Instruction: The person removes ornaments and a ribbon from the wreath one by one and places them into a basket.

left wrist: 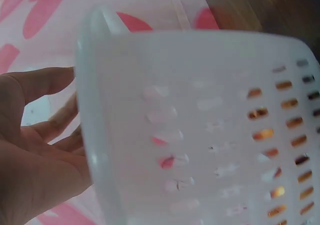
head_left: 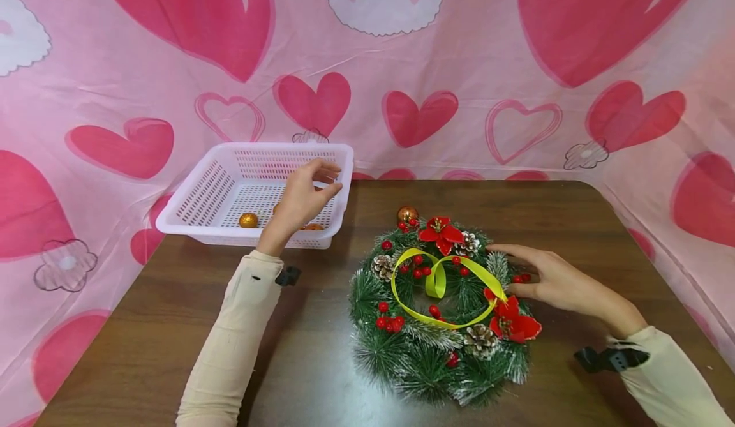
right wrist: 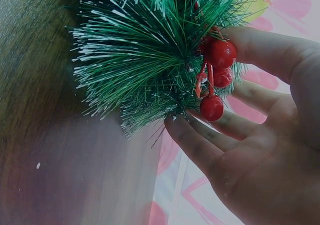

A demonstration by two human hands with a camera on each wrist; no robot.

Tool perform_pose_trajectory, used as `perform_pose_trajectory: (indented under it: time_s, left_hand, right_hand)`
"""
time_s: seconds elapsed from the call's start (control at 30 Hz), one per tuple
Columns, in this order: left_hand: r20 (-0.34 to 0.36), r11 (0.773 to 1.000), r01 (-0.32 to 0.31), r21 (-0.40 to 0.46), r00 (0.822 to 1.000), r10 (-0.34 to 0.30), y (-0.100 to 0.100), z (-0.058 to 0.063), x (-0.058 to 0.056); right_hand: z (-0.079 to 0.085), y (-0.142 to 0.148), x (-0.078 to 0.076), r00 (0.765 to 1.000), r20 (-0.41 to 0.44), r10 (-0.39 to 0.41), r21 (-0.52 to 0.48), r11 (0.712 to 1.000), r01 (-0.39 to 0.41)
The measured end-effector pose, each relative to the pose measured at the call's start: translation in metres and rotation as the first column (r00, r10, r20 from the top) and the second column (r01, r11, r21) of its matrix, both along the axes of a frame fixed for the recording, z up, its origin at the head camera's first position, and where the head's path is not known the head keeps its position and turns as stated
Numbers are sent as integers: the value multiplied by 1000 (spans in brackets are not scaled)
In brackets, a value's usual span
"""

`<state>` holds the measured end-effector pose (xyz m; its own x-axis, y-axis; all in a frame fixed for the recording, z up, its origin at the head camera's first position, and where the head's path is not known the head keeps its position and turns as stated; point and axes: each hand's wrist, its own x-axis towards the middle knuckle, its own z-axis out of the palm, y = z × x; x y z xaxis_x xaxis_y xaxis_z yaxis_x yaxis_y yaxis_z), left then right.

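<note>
My left hand [head_left: 304,194] is over the white plastic basket [head_left: 207,234], thumb and fingers apart with nothing between them. In the left wrist view, the basket's wall hides part of this hand [left wrist: 45,130]. A gold glitter ball [head_left: 248,220] lies inside, and more orange-gold pieces show partly behind my hand. My right hand [head_left: 554,280] touches the right edge of a green Christmas wreath [head_left: 379,350], its fingers extended by the red berries [right wrist: 220,55]. The wreath carries red flowers [head_left: 513,322], pinecones [head_left: 481,339] and a looped yellow ribbon [head_left: 402,299].
A shiny copper-gold ball [head_left: 408,215] sits at the wreath's far edge. The brown wooden table [head_left: 310,344] bears the wreath and basket. Behind it hangs a pink cloth [head_left: 367,69] with hearts, close to the basket's back rim.
</note>
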<state>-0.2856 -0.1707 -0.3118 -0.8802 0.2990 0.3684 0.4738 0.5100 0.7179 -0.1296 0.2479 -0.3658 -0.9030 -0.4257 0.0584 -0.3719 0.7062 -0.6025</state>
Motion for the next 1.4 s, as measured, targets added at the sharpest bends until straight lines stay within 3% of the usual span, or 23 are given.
perform_pose_trajectory:
  time_s: [0.2,0.4,0.6,0.77,1.4]
  left_hand:
    - [-36,998,64,11,997,-63,12,-1,8]
    - [-28,994,111,13,993,-110,21,0,15]
    - [-9,972,231,33,973,-231,40,-6,16]
    - [-12,958,286,21,958,-286,56,-16,13]
    - [33,944,326,-51,945,-325,95,-54,-5]
  right_hand:
    - [1,1,-1,1000,11,-6,20,1000,6]
    - [4,2,-3,1000,3,-2,41,999,2]
    - [4,6,-4,1000,-25,3,55,999,-2]
    - [5,8,-3,1000,-9,11,37,999,-11]
    - [2,6,-5,1000,24,0,6,1000,0]
